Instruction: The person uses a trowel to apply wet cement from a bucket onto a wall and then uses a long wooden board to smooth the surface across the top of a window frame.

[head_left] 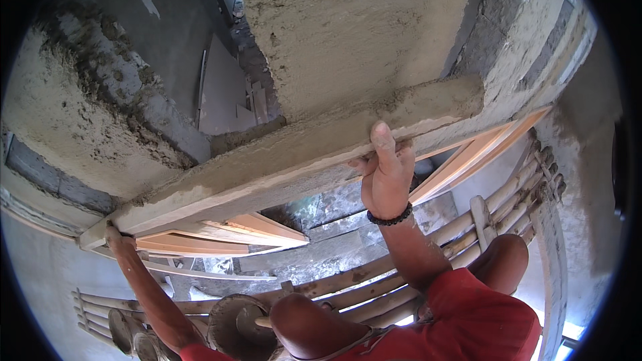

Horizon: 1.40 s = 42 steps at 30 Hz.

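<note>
A long, straight screed board (267,174), coated with grey mortar, lies slantwise across the plastered wall (354,33). My left hand (120,239) is closed round its lower left end. Farther right, my right hand (389,177) grips the lower edge, with the thumb up over the board's face and the other fingers mostly hidden beneath it. A dark beaded bracelet (390,217) circles my right wrist. The board appears to touch the wet mortar along the ledge below the wall opening.
Left of the wall section is an opening (224,87) with panels behind it. Below lie wooden planks (221,235) and more timber at right. I squat over a scaffold of round poles (361,281). Mortar-stained buckets (242,326) stand at lower left. An upright post (554,267) rises at right.
</note>
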### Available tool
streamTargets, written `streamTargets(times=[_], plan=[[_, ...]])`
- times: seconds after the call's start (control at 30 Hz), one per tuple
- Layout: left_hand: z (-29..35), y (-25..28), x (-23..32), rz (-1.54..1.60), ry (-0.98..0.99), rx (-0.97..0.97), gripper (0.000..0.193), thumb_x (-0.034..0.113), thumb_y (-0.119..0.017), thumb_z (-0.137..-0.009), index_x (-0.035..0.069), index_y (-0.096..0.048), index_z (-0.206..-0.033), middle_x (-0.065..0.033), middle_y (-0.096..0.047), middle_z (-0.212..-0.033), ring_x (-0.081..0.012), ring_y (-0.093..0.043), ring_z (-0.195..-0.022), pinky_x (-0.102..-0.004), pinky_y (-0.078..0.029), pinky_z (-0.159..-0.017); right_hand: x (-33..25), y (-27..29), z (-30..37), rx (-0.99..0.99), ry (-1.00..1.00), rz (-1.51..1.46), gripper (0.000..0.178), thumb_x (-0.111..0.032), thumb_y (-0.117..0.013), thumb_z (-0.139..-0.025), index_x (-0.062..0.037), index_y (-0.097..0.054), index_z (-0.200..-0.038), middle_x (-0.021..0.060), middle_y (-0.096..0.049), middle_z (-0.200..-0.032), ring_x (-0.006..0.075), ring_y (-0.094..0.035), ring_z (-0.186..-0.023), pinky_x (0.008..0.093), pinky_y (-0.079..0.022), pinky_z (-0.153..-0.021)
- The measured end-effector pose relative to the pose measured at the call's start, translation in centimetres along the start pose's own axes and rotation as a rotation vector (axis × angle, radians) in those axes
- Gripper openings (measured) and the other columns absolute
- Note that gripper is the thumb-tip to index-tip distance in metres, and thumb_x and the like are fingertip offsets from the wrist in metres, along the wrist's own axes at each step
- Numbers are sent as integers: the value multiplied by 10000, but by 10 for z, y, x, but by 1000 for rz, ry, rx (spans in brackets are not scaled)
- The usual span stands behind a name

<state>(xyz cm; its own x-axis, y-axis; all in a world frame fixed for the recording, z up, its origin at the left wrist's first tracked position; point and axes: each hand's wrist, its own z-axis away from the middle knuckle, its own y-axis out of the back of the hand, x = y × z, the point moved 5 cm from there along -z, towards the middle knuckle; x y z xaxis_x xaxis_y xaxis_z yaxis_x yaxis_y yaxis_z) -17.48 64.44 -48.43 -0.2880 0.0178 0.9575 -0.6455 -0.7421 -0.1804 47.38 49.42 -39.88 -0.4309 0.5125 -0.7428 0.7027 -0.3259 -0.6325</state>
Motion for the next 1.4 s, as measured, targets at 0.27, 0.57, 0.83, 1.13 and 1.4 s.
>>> streamTargets(times=[0.27, 0.57, 0.83, 1.13, 1.4], plan=[[29, -11, -14, -34, 66, 8, 417, 435, -439, -935, 118, -577, -1167, -45, -636, -1069, -224, -631, -912, -399, -540, -727, 6, 47, -5, 60, -88, -58, 331, -203, -578, -903, 11, -497, -1142, 133, -622, -1037, 207, -668, -843, 305, -595, -626], [96, -41, -35, 97, -69, -97, 595, 491, -385, -942, 67, -400, -1359, -117, -485, -1315, -280, -496, -1166, -416, -455, -955, 33, 118, -23, 329, -241, -234, 356, -194, -578, -873, -83, -483, -1197, 62, -620, -1068, 198, -637, -935, 332, -569, -679], [41, -2, 83, -192, -147, 33, 643, 474, -236, -975, -40, -395, -1327, -196, -506, -1277, -342, -529, -1131, -504, -448, -976, -31, -26, -19, 340, -282, -202, 218, -164, -589, -876, -116, -525, -1079, 24, -640, -942, 160, -645, -822, 288, -536, -626], [91, -51, 155, -5, 146, 35, 672, 507, -239, -971, -43, -400, -1321, -195, -503, -1281, -338, -532, -1136, -492, -434, -1003, -64, -59, -19, 287, -363, -191, 393, -168, -598, -865, -34, -452, -1204, 113, -593, -1113, 259, -628, -988, 468, -560, -814], [149, -82, 139, -491, -46, -12, 696, 336, -524, -861, -73, -274, -1365, -239, -424, -1336, -357, -464, -1204, -436, -389, -1047, -84, 7, -49, 387, -359, -240, 276, -151, -566, -873, -53, -532, -1129, 82, -637, -1038, 219, -638, -947, 403, -552, -797]])
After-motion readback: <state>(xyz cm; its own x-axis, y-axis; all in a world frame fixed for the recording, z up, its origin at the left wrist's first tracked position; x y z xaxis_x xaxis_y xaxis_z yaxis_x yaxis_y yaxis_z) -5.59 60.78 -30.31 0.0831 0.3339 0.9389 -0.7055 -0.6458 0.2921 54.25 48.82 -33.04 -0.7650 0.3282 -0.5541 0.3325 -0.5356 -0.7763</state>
